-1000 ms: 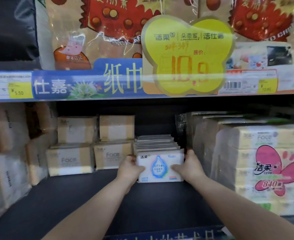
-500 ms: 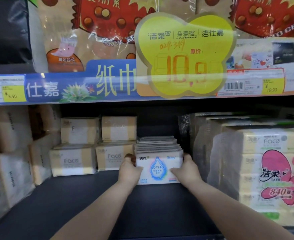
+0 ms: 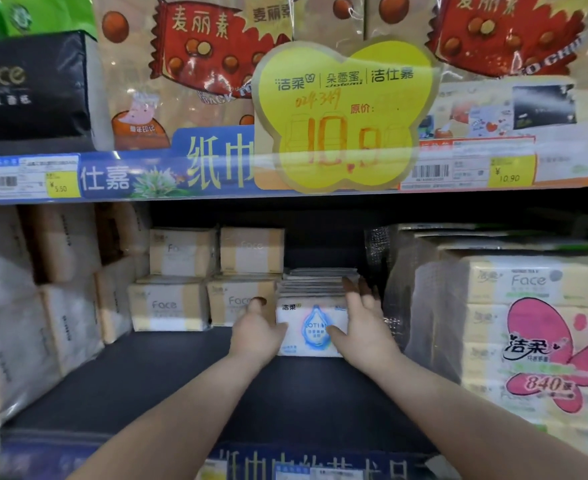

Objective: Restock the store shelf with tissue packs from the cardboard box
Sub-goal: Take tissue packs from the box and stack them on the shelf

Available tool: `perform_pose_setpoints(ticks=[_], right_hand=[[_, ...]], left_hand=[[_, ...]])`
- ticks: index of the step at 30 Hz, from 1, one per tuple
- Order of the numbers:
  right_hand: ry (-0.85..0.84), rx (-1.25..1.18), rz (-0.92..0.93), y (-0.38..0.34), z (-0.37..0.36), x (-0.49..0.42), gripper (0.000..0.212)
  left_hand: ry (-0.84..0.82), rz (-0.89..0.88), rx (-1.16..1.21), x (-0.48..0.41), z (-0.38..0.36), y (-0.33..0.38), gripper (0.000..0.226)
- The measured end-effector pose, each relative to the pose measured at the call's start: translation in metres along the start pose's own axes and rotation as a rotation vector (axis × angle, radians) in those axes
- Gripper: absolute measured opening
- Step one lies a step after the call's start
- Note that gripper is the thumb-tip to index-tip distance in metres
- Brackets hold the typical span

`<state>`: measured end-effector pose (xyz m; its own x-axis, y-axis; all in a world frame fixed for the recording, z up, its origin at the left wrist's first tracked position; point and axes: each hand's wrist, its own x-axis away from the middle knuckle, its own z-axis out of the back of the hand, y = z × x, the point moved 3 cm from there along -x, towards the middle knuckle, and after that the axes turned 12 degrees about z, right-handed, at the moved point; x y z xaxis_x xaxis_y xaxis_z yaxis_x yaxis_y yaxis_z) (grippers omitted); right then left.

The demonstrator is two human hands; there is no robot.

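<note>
**Item:** row of tissue packs, white, stood on edge one behind another. The row runs from front to rear of the shelf. The front pack is turned with its printed face, a blue drop motif, toward the front edge. Its long axis lies left to right, parallel to that edge.

**Location:** middle of the lower shelf, set back from the front edge.

**Left hand**: placed against the left end of the front pack. One digit is raised straight; the rest are hidden behind the back of the hand, so their state cannot be told.

**Right hand**: laid along the right side of the row, fingers straight and spread, nothing pinched.

**Surface:** dark shelf board, bare between the row and the front edge. A blue printed strip is fixed to the shelf edge above.

**Surroundings:**
- Beige "Face" packs, stacked two high, are just left of the row.
- A large film-wrapped multipack with a pink butterfly, marked 840, is at the right, close beside the right hand.
- Wrapped bundles are at the left end.
- A yellow butterfly-shaped price sign, marked 10.9, hangs over the strip.
- Price tags are marked 5.50 and 10.90.
- On the upper shelf are brown packs with a red sweet-wrapper print and a black "Face" pack.
</note>
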<state>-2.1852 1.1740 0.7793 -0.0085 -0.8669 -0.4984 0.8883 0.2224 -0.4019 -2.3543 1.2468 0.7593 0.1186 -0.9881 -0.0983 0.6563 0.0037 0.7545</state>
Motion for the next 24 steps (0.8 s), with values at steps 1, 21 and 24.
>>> perform_pose_setpoints(ticks=[1,21,24], right_hand=[[-0.038,0.058,0.079,-0.006,0.003,0.001,0.075],[-0.382,0.324,0.251,-0.070,0.040,0.111,0.048],[-0.379,0.347,0.183,-0.080,0.049,0.149,0.045]], left_hand=[[0.019,-0.040,-0.088,0.007,0.005,0.001,0.059],[-0.035,-0.261,-0.743,0.165,0.063,-0.015,0.043],[-0.061,-0.320,-0.729,0.198,0.068,-0.024,0.039]])
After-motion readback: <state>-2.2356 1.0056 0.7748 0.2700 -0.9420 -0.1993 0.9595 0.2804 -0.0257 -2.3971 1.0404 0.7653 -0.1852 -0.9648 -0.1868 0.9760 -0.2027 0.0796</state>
